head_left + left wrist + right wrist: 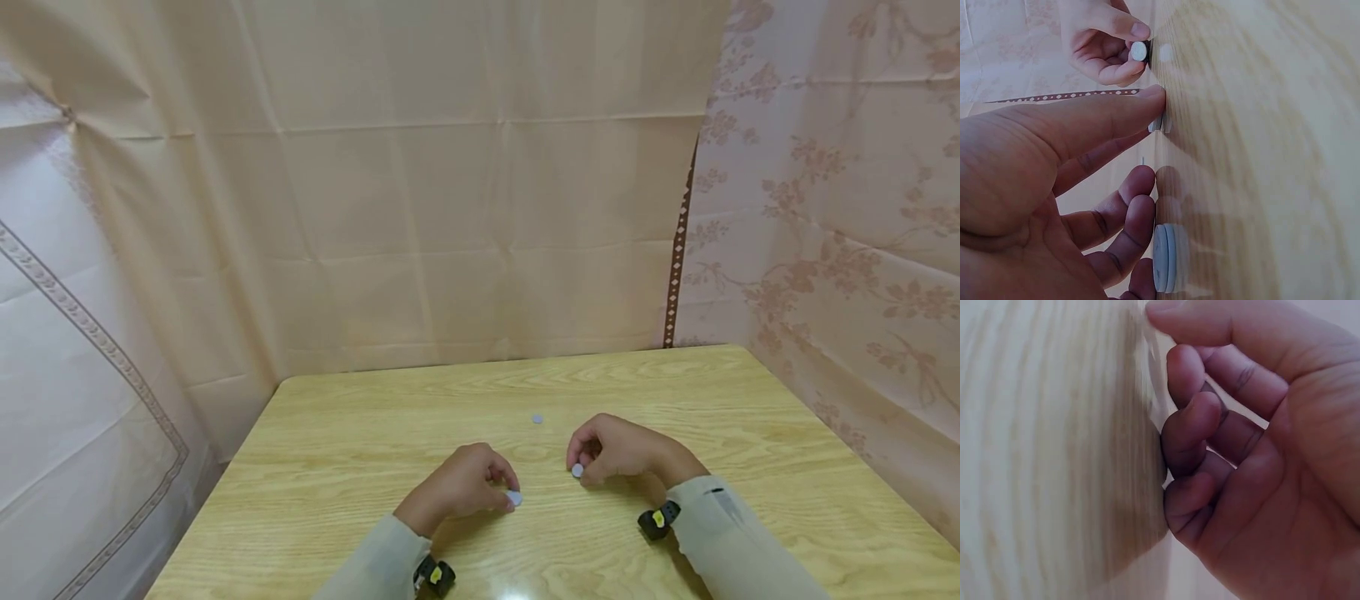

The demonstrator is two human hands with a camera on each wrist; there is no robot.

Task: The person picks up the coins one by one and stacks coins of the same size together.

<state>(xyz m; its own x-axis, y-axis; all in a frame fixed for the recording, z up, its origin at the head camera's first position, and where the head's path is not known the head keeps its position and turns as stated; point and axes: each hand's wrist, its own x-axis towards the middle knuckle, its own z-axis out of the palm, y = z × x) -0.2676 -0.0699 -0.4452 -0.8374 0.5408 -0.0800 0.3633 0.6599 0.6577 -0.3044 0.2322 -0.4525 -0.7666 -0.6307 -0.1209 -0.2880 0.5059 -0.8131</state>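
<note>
On the wooden table (337,433), both hands rested near the front edge, close together but apart, with small pale discs distributed among and beyond them. Farthest left, the left hand (459,487) lay knuckles up with its fingers curled down to the tabletop; a pale blue-grey disc (513,498) sat at its fingertips, touching the table. The left wrist view showed a disc (1165,258) lying flat against the wood beneath the curled lower fingers, and what appeared to be a second small disc (1159,124) standing on edge under the index fingertip (1147,95); whether the fingers actually pinched either piece could not be determined. Just to the right, the right hand (615,450) was curled, and its thumb and forefinger pinched a small white disc (577,471), held just above or at the table surface; the left wrist view confirmed that pinch (1140,50). The right wrist view showed only curled fingers (1194,434) against the wood, with the disc hidden. A further loose disc (537,419) lay flat on the table beyond the gap between the hands, away from the person, slightly nearer the right hand than the left. Being round, the discs presented no long axis. Creased fabric backdrops (450,208) enclosed the table on three sides.
</note>
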